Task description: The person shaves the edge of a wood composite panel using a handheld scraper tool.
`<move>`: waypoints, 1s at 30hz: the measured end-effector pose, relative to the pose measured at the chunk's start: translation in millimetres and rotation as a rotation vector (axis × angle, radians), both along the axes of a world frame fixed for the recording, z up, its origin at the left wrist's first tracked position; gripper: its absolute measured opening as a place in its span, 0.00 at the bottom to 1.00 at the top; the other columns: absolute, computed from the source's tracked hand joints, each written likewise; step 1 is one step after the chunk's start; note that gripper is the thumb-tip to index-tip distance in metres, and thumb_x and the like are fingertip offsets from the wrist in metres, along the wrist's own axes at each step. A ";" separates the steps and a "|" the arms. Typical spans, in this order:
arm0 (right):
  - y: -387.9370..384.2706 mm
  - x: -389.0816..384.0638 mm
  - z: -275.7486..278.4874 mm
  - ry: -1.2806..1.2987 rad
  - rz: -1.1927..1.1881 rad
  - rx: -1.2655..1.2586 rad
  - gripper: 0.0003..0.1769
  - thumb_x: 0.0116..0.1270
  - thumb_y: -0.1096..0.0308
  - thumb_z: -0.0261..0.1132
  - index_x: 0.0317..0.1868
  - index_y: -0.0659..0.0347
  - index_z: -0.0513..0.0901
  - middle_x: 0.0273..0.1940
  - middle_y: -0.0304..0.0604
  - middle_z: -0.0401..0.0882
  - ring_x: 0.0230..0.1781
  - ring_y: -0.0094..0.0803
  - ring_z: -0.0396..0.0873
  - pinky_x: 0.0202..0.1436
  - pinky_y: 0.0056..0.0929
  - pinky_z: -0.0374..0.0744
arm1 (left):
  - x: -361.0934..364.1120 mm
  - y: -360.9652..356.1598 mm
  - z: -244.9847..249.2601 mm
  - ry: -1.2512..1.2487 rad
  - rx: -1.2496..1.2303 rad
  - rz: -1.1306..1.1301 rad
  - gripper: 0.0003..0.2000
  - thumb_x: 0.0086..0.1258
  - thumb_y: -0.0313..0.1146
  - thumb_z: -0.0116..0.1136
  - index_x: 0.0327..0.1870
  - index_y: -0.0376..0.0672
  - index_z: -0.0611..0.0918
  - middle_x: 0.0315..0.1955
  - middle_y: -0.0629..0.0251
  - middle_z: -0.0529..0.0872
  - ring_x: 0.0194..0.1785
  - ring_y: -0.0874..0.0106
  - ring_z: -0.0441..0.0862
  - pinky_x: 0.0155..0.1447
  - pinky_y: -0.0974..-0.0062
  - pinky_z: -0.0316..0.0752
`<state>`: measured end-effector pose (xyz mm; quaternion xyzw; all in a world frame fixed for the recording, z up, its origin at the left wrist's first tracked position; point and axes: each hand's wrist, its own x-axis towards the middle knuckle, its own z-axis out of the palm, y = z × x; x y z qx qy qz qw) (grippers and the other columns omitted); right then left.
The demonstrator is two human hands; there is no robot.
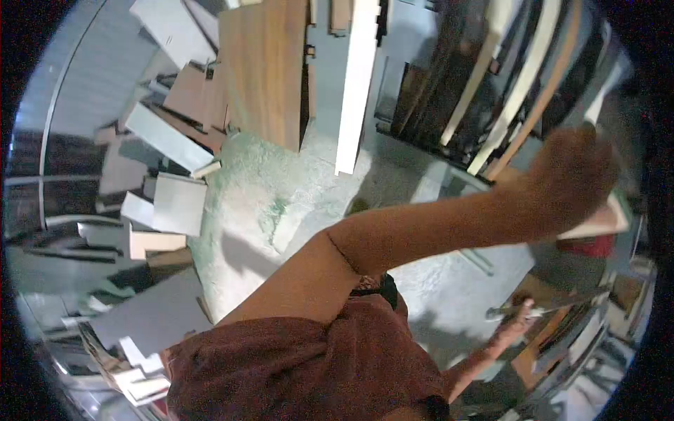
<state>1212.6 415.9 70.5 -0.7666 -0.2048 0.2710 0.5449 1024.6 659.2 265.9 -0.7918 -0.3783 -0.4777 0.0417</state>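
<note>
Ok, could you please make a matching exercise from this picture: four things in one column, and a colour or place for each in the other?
Things:
1 block
2 wide panel
3 long narrow board
4 shirt

Colour or place:
a white
b wood brown
c dark reddish brown
d in the left hand, near the right edge

Pairs: 1-d, 2-b, 3-a, 4-c.
</note>
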 end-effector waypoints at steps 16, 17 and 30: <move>178.3 -57.5 -44.2 -0.674 0.555 0.048 0.24 0.66 0.64 0.51 0.60 0.63 0.62 0.57 0.50 0.65 0.55 0.41 0.64 0.59 0.39 0.63 | -169.9 37.9 -47.3 -0.194 0.079 0.074 0.23 0.46 0.53 0.53 0.32 0.40 0.76 0.34 0.61 0.77 0.46 0.62 0.71 0.48 0.66 0.67; 185.6 -66.5 -46.9 -0.724 0.566 0.027 0.24 0.65 0.64 0.51 0.60 0.62 0.62 0.57 0.50 0.65 0.56 0.42 0.64 0.59 0.40 0.63 | -185.9 41.5 -51.2 -0.209 0.079 0.095 0.23 0.46 0.53 0.53 0.32 0.40 0.76 0.34 0.61 0.77 0.46 0.62 0.71 0.48 0.66 0.67; 258.5 -393.2 193.5 -1.135 0.427 0.263 0.29 0.61 0.57 0.59 0.58 0.63 0.64 0.53 0.48 0.69 0.48 0.38 0.71 0.50 0.35 0.71 | -409.7 93.0 94.2 0.147 0.162 -0.184 0.09 0.54 0.41 0.55 0.23 0.46 0.79 0.17 0.63 0.79 0.26 0.67 0.78 0.27 0.64 0.72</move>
